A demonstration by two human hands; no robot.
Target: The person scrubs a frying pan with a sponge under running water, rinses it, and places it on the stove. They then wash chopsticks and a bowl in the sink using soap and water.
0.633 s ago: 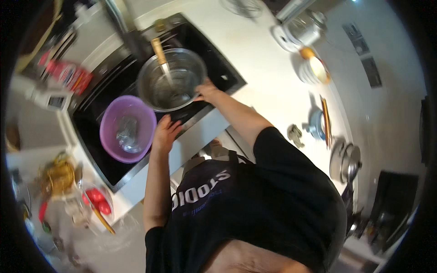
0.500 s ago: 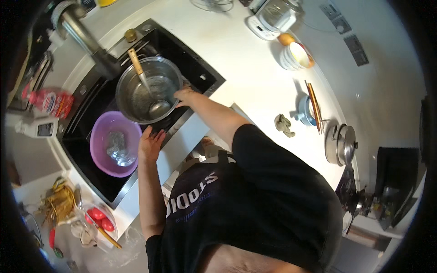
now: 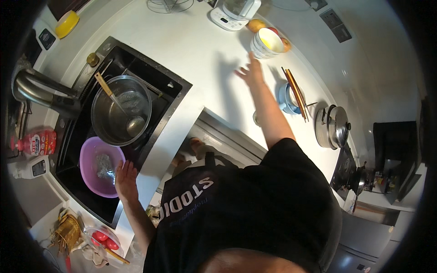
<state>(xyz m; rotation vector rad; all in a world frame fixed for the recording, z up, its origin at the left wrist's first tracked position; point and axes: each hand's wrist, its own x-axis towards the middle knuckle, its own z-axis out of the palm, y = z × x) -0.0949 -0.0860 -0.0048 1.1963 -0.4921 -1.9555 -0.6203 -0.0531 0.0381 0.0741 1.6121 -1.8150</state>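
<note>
My right hand (image 3: 251, 73) reaches over the white counter, fingers spread and holding nothing. Its foremost fingertip is right beside a patterned white bowl (image 3: 262, 49) with something yellow in it; I cannot tell if they touch. Flat and empty, my left hand (image 3: 126, 181) is at the sink's front edge, by the rim of the purple basin (image 3: 86, 169). Water and a crumpled, clear-looking item (image 3: 104, 164) show in the basin. Behind it in the sink stands a metal pot (image 3: 104, 126) with a wooden-handled ladle (image 3: 108, 90) leaning in it.
The faucet (image 3: 48, 98) arches over the black sink (image 3: 169, 101). Chopsticks (image 3: 295, 94) lie across a blue cup (image 3: 286, 99), near a lidded pot (image 3: 322, 127). A glass kettle (image 3: 234, 20) and fruit (image 3: 256, 25) stand at the back. Red tomatoes (image 3: 101, 236) are at lower left.
Both hands have let go of the pot, which stays in the sink. My right hand has swung rightward to the bowl; my left has dropped beside the basin. The view has shifted right.
</note>
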